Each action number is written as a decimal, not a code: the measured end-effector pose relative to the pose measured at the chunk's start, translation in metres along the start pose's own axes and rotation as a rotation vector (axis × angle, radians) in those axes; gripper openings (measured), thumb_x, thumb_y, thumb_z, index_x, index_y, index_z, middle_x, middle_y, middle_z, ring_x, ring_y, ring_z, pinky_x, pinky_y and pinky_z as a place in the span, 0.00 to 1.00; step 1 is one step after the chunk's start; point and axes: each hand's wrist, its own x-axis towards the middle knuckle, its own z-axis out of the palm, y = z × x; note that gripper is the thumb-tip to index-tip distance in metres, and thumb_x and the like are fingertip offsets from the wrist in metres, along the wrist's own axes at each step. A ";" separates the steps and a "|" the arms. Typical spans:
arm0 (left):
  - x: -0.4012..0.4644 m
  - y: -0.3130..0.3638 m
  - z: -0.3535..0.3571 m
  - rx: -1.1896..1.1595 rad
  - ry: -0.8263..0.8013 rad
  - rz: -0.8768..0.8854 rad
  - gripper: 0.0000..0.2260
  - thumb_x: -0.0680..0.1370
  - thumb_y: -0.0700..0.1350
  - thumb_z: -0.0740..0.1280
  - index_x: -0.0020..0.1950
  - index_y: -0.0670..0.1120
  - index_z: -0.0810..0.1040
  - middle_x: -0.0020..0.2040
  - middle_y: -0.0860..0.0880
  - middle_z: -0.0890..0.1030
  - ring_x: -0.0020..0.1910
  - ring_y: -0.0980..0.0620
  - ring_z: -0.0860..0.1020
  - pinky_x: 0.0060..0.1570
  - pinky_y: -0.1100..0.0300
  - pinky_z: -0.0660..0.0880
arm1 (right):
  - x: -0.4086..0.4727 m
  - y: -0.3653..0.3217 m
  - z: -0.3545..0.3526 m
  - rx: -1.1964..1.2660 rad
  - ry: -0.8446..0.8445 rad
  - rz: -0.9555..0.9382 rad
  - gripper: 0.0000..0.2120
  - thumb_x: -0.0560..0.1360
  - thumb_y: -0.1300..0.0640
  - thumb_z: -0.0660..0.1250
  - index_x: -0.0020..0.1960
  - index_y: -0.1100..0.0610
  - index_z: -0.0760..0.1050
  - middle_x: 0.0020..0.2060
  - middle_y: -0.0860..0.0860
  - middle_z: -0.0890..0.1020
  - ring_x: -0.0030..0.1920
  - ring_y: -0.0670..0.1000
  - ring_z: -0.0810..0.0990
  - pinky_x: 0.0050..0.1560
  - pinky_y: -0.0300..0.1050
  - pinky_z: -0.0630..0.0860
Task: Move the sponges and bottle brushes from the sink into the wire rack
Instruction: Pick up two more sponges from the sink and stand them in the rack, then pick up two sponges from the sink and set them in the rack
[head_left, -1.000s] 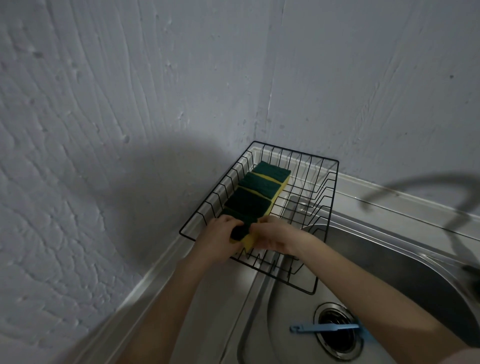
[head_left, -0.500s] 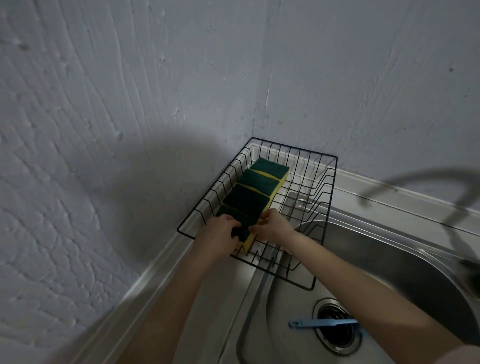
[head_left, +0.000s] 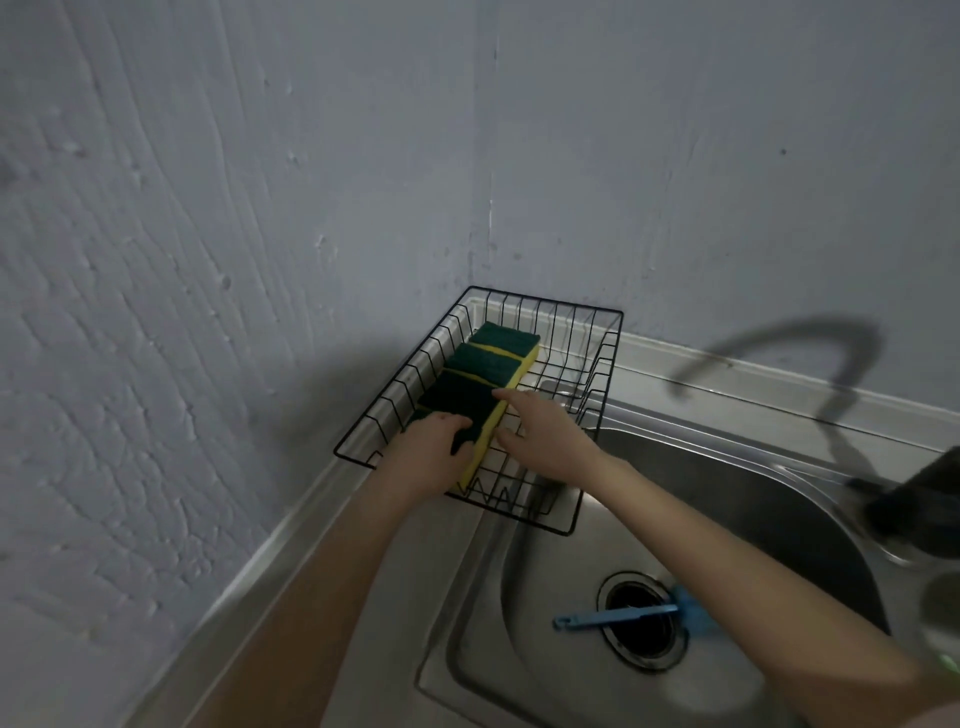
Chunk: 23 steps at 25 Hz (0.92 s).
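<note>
Spreading our right hand (head_left: 545, 441) open off the near sponge (head_left: 470, 415) while the left hand (head_left: 428, 454) is pressing it into the wire rack (head_left: 566, 519), we are risking forgetting the blue bottle brush (head_left: 618, 616) lying in the sink (head_left: 769, 493).

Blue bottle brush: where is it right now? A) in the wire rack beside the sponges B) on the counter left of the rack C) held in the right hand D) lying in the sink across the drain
D: the blue bottle brush lies on the bottom of the sink, its handle across the drain, while both hands are up at the wire rack.
</note>
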 end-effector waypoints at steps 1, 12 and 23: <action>-0.004 0.005 -0.001 0.001 0.015 0.014 0.19 0.79 0.45 0.58 0.70 0.44 0.66 0.71 0.44 0.69 0.67 0.46 0.70 0.65 0.53 0.70 | -0.005 0.002 -0.004 0.002 0.017 0.010 0.26 0.77 0.56 0.59 0.73 0.56 0.59 0.69 0.58 0.69 0.69 0.57 0.68 0.69 0.51 0.66; -0.053 0.127 0.035 -0.039 0.081 0.203 0.17 0.79 0.44 0.59 0.68 0.44 0.68 0.67 0.43 0.73 0.65 0.47 0.71 0.63 0.57 0.67 | -0.128 0.080 -0.051 -0.079 0.079 0.142 0.26 0.75 0.54 0.61 0.72 0.54 0.61 0.70 0.56 0.68 0.71 0.58 0.65 0.72 0.53 0.62; -0.085 0.244 0.130 -0.024 -0.095 0.296 0.20 0.78 0.44 0.59 0.70 0.46 0.65 0.71 0.45 0.69 0.69 0.47 0.68 0.67 0.56 0.64 | -0.258 0.192 -0.077 -0.043 0.034 0.333 0.28 0.75 0.52 0.62 0.73 0.54 0.60 0.72 0.57 0.65 0.72 0.59 0.62 0.72 0.53 0.61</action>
